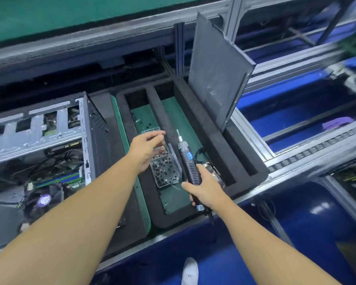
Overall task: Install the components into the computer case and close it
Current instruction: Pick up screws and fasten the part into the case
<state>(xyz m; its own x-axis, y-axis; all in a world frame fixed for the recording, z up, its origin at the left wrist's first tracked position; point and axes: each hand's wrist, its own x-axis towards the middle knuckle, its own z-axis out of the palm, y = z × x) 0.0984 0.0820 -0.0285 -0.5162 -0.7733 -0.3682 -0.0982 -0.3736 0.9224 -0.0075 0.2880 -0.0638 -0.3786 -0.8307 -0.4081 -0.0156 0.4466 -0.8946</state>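
The open computer case (49,138) lies at the left, with its motherboard, cables and a fan (44,200) showing inside. Its dark side panel (216,70) stands upright, leaning in the black foam tray (245,161). A clear box of small black screws (165,170) sits in the tray's green-floored slot. My left hand (147,149) hovers just above that box with fingers loosely spread, holding nothing that I can see. My right hand (203,187) grips a black electric screwdriver (188,161), bit pointing away from me.
A metal conveyor frame (255,128) runs along the right, with blue bins (296,112) below it. A green mat (127,161) lies between the case and the foam tray. A white shoe (190,271) shows on the floor below.
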